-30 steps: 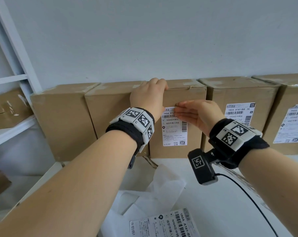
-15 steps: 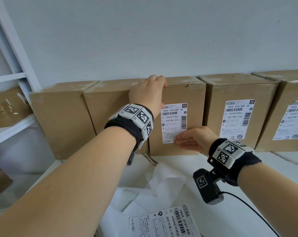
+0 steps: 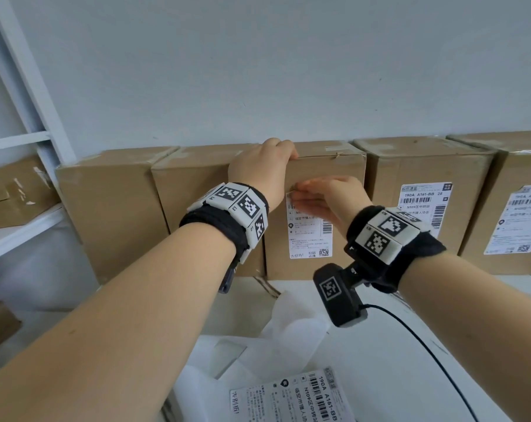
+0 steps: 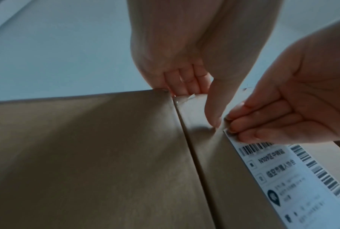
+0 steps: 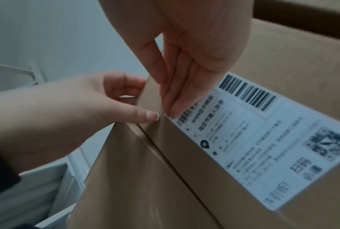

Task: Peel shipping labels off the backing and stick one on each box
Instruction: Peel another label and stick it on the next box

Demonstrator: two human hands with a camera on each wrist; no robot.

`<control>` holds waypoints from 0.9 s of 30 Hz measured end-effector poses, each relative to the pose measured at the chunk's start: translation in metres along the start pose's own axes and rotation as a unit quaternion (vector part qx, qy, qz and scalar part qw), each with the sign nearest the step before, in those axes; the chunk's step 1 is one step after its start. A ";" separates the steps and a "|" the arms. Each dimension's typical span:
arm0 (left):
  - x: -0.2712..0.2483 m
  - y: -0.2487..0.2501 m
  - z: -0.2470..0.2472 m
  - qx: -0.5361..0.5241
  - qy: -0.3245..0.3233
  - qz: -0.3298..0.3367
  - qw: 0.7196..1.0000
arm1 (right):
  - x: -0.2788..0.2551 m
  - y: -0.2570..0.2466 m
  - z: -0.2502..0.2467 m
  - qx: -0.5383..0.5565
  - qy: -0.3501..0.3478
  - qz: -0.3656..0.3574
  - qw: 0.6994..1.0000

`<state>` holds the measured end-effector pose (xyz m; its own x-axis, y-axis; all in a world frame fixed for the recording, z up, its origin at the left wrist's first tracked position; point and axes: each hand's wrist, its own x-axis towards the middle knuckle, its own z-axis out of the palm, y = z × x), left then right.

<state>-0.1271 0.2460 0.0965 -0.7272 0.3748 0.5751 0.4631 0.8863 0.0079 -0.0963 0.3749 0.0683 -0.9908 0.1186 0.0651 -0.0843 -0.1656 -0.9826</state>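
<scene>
Several brown cardboard boxes stand in a row against the wall. The middle box (image 3: 328, 172) carries a white shipping label (image 3: 308, 239) on its front. My left hand (image 3: 264, 169) grips this box's top left corner, fingers curled over the top edge (image 4: 186, 80) and thumb on the front. My right hand (image 3: 313, 196) presses straight fingertips (image 5: 173, 108) flat on the label's (image 5: 253, 139) top left corner. The two boxes to the left (image 3: 197, 190) show no label. The two boxes to the right (image 3: 425, 166) each bear one.
A sheet of printed labels (image 3: 291, 397) lies on the white table near me, beside crumpled white backing paper (image 3: 288, 327). A black cable (image 3: 410, 336) trails from my right wrist. At the left, a white shelf (image 3: 20, 141) holds another cardboard box (image 3: 8, 193).
My right hand slid from the label's top down to its lower edge, then came back up to the top left corner. My left hand kept its grip on the box.
</scene>
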 end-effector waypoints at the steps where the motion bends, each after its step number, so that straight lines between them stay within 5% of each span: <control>1: 0.000 0.000 0.000 -0.001 -0.003 0.001 1.000 | 0.000 0.000 0.004 0.006 0.000 -0.007 1.000; 18: -0.001 0.000 0.002 0.009 -0.003 0.010 1.000 | 0.002 0.059 -0.017 -0.161 -0.037 0.190 0.968; 27: -0.002 0.004 0.017 0.056 0.047 0.027 0.997 | -0.003 0.042 -0.039 -0.152 0.027 0.161 0.975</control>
<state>-0.1327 0.2533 0.0815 -0.6501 0.3998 0.6462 0.4368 0.8925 -0.1127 -0.0925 0.4053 0.0200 -0.9531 0.1613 -0.2560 0.2731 0.0944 -0.9573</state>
